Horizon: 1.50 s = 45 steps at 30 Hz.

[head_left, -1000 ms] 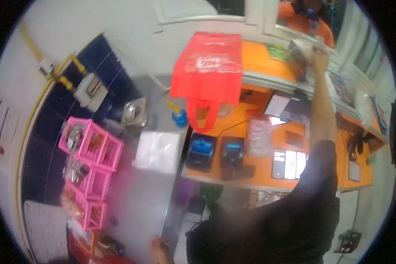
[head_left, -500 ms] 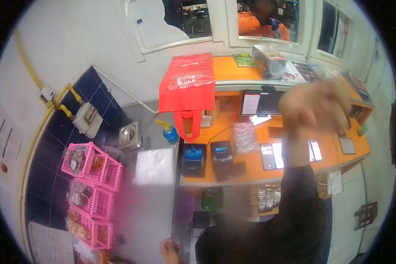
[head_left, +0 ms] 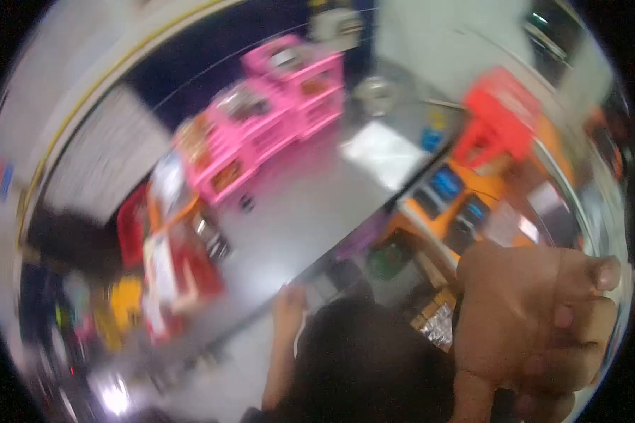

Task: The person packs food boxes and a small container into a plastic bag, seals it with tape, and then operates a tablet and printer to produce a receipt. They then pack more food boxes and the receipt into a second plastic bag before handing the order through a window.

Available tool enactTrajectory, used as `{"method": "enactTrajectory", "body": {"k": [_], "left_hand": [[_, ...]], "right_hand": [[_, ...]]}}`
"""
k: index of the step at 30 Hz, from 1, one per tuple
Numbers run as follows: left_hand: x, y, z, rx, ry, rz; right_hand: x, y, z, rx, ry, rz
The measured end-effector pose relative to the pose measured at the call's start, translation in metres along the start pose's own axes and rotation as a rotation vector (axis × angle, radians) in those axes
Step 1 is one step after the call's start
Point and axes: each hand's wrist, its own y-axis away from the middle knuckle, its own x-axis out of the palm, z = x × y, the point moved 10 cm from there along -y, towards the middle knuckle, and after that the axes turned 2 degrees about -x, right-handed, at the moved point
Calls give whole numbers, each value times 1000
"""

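Note:
Large and close to the camera, my right hand (head_left: 536,317) is raised at the right, palm side showing and fingers curled inward. Nothing shows in its grasp. Behind it lies the orange desk with two black devices with blue tops (head_left: 444,182), partly covered by the hand. My left hand (head_left: 289,303) is at the front edge of the grey counter (head_left: 310,204); blur hides how its fingers are set. A white strand (head_left: 300,335) runs beside that wrist. Nearby on the counter stands a red box-like thing (head_left: 194,268), too smeared to name.
Pink baskets (head_left: 271,137) with packets line the counter's back. Farther right are a white stack of sheets or bags (head_left: 384,154), a blue bottle (head_left: 432,137) and a metal container (head_left: 376,95). A red bag (head_left: 501,116) hangs over the desk. Below are packets (head_left: 437,326).
The view has swung left and blurred, bringing more of the counter in. My right hand, earlier blurred over the desk, now appears lower and at the right with its palm side visible.

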Motion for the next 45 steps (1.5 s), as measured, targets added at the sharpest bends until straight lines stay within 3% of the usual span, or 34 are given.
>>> {"method": "enactTrajectory", "body": {"k": [1, 6, 10, 13, 16, 18, 21, 23, 25, 26, 28, 29, 31, 32, 34, 37, 39, 41, 45], "left_hand": [[-18, 19, -8, -79, 69, -49], [-145, 87, 49, -39, 193, -444], [-227, 141, 101, -145, 431, -714], [-286, 148, 105, -120, 409, -901], [-344, 129, 35, 191, 111, -1014], [-368, 108, -38, 233, -10, -1076], [-423, 11, -50, 246, 13, -883], [-425, -16, -63, 189, 14, -777], [-396, -45, -64, -39, -27, -483], [-389, -46, -57, -177, 15, -432], [-382, -54, -44, -168, 73, -300], [-386, -49, -27, -301, 19, -321], [-387, -50, 0, -321, 120, -312], [-389, -50, 8, -347, 111, -305], [-383, -48, 6, -304, 139, -284], [-385, -31, -6, -489, -39, -415], [-390, -36, 16, -456, 9, -369], [-390, -54, 13, -195, 498, -327], [-397, -87, 16, -54, 772, -462]], "right_hand": [[18, 0, 8, 13, -107, -32], [109, -15, 61, 56, -519, -204], [161, -27, 102, 100, -679, -266], [185, -34, 127, 140, -724, -312], [206, -30, 136, 251, -776, -329], [251, -4, 138, 503, -884, -234], [400, 88, 181, 1264, -1113, 329], [493, 176, 244, 1661, -1373, 488], [542, 208, 277, 1700, -1500, 448], [563, 226, 292, 1694, -1516, 426], [585, 253, 330, 1553, -1384, 639], [576, 247, 327, 1579, -1397, 625], [551, 212, 306, 1296, -1173, 811], [551, 222, 319, 1324, -1177, 818], [547, 237, 349, 1606, -1639, 505], [535, 237, 354, 1648, -1655, 659], [536, 245, 358, 1655, -1614, 735], [541, 264, 359, 1986, -1779, 485], [572, 290, 369, 2096, -1636, 449]]}}
